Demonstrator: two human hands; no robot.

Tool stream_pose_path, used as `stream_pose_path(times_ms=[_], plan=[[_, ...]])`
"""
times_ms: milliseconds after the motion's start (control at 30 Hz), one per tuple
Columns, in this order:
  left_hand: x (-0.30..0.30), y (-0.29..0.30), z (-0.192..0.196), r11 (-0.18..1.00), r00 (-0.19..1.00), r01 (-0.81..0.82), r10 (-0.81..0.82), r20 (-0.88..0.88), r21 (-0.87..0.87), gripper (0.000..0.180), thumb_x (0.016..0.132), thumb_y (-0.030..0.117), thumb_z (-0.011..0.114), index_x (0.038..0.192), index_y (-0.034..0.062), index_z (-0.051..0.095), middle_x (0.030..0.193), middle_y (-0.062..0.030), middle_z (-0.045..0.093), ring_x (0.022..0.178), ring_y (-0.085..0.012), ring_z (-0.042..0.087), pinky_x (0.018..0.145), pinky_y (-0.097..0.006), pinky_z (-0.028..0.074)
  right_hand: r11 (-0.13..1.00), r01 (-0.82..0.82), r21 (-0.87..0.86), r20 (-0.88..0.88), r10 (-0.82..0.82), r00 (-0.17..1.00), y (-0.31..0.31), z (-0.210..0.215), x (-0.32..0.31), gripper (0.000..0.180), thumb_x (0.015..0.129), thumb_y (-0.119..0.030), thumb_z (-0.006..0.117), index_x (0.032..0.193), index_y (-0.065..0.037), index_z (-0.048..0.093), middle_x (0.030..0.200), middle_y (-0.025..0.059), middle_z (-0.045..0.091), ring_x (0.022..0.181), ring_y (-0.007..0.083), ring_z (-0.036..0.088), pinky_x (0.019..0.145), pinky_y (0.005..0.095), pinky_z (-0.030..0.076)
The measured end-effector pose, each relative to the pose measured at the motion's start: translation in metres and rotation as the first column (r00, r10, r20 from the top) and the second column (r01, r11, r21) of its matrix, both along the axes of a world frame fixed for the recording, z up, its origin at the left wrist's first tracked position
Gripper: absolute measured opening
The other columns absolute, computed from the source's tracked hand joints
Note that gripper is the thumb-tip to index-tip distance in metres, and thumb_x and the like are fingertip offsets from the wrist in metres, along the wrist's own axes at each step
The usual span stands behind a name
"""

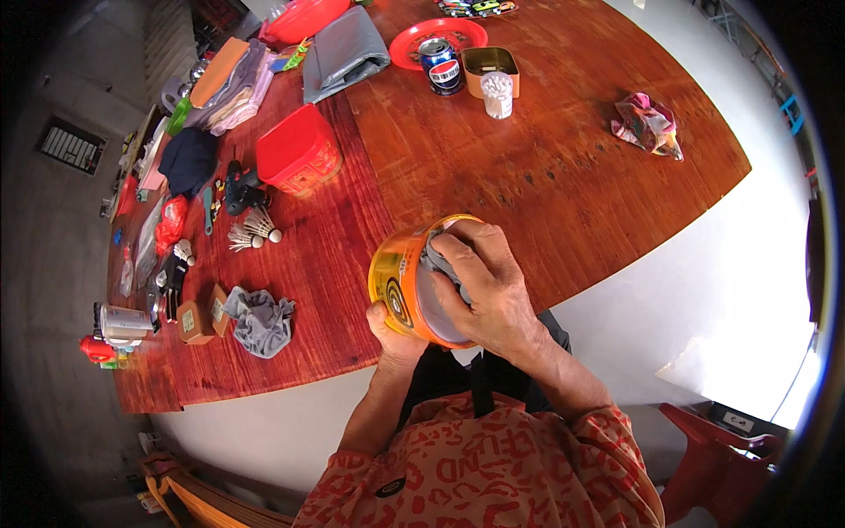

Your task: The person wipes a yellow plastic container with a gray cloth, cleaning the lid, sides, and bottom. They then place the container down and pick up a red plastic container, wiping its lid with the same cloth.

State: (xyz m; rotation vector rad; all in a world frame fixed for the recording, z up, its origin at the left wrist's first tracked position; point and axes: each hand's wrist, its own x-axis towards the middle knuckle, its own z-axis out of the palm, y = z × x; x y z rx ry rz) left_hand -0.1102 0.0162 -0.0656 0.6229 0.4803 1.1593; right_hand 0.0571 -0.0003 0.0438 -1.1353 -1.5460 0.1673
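Observation:
My left hand (pixel 392 339) grips a round orange tin (pixel 400 286) from below, tilted on its side just in front of the wooden table (pixel 528 167). Inside the tin's open mouth my right hand (pixel 484 286) presses a grey cloth (pixel 437 262) against the inner wall. Only a small fold of that cloth shows between my fingers.
A red box (pixel 297 151), shuttlecocks (pixel 253 229), a crumpled grey cloth (pixel 260 321) and small brown boxes (pixel 202 319) lie at the left. Farther back stand a blue can (pixel 442 66), a gold tin (pixel 489 63), a red plate (pixel 421 37) and a colourful wrapper (pixel 650 125). A red chair (pixel 713 458) is at lower right.

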Motion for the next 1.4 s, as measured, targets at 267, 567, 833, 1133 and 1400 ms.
stream_pose_path(times_ms=[267, 567, 833, 1133, 1400], plan=[[0.002, 0.001, -0.001, 0.999, 0.999, 0.025, -0.025, 0.03, -0.025, 0.087, 0.075, 0.065, 0.056, 0.14, 0.0085, 0.046, 0.138, -0.0134, 0.051, 0.126, -0.0304, 0.049, 0.106, -0.047, 0.039, 0.943, 0.255, -0.214, -0.003, -0.262, 0.965, 0.001, -0.028, 0.013, 0.026, 0.077, -0.001, 0.068, 0.103, -0.008, 0.068, 0.096, 0.0138, 0.056, 0.086, 0.0313, 0.059, 0.068, 0.0406, 0.053], [0.007, 0.001, 0.013, 0.999, 1.0, -0.005, 0.005, -0.005, -0.035, 0.086, 0.074, 0.067, 0.055, 0.138, 0.0094, 0.048, 0.136, -0.0126, 0.053, 0.125, -0.0297, 0.05, 0.106, -0.045, 0.04, 0.992, -0.038, -0.12, -0.153, 0.019, 0.988, -0.002, -0.021, 0.004, 0.034, 0.076, 0.004, 0.067, 0.109, -0.006, 0.067, 0.114, 0.0185, 0.053, 0.104, 0.033, 0.054, 0.087, 0.0403, 0.048], [0.007, 0.003, 0.015, 0.997, 0.989, 0.048, -0.039, 0.145, -0.055, 0.075, 0.074, 0.053, 0.062, 0.131, 0.0051, 0.053, 0.127, -0.0129, 0.06, 0.116, -0.0288, 0.057, 0.098, -0.043, 0.048, 0.953, -0.302, -0.029, -0.083, 0.298, 0.951, -0.027, -0.023, 0.019, 0.027, 0.075, 0.004, 0.068, 0.1, -0.007, 0.073, 0.115, 0.0092, 0.053, 0.106, 0.0278, 0.053, 0.09, 0.0386, 0.046], [0.005, 0.005, 0.015, 0.995, 0.987, 0.029, -0.012, 0.163, -0.099, 0.074, 0.074, 0.052, 0.063, 0.131, 0.0047, 0.054, 0.126, -0.0127, 0.061, 0.115, -0.0281, 0.059, 0.097, -0.043, 0.049, 0.946, -0.301, -0.124, -0.068, 0.294, 0.953, -0.042, -0.03, 0.032, 0.031, 0.072, 0.005, 0.07, 0.098, -0.011, 0.074, 0.111, 0.0092, 0.057, 0.103, 0.027, 0.058, 0.087, 0.0372, 0.05], [0.003, 0.004, 0.01, 0.994, 0.986, 0.02, -0.002, 0.167, -0.108, 0.075, 0.074, 0.052, 0.063, 0.131, 0.0045, 0.053, 0.128, -0.0138, 0.06, 0.116, -0.0289, 0.058, 0.099, -0.043, 0.048, 0.97, 0.011, -0.242, -0.205, -0.062, 0.977, -0.015, -0.036, 0.019, 0.031, 0.076, 0.005, 0.067, 0.104, -0.006, 0.071, 0.109, 0.0156, 0.056, 0.101, 0.0307, 0.059, 0.082, 0.0378, 0.052]])
